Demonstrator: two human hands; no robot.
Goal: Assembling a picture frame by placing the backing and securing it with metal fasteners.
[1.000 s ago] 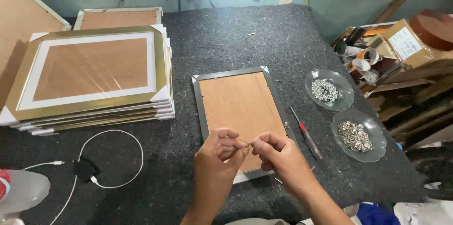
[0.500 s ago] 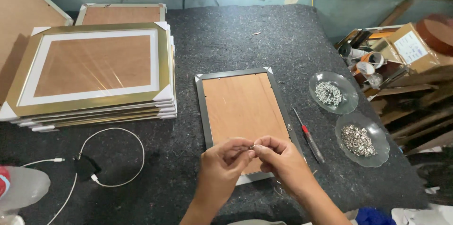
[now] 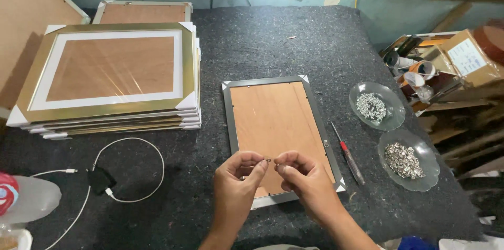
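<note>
A small silver picture frame (image 3: 278, 134) lies face down on the dark felt table (image 3: 273, 40), its brown backing board up, and serves as the landmark. Over its near edge the left hand (image 3: 239, 179) and the right hand (image 3: 304, 179) meet, fingertips curled inward, together pinching a tiny metal fitting (image 3: 268, 160) between thumbs and forefingers; the hands hide the frame's near rail in part. Just right of the frame lies a red-handled screwdriver (image 3: 348, 153), parallel to its long side. Further right stand two glass dishes: the far dish (image 3: 377, 105) holds a small heap of little silver hardware, the near dish (image 3: 408, 158) a larger heap of similar pieces. Left of the frame sits a stack of gold frames (image 3: 113, 77), and nearer, a white cable (image 3: 123, 168) looped around a black adapter (image 3: 100, 179).
</note>
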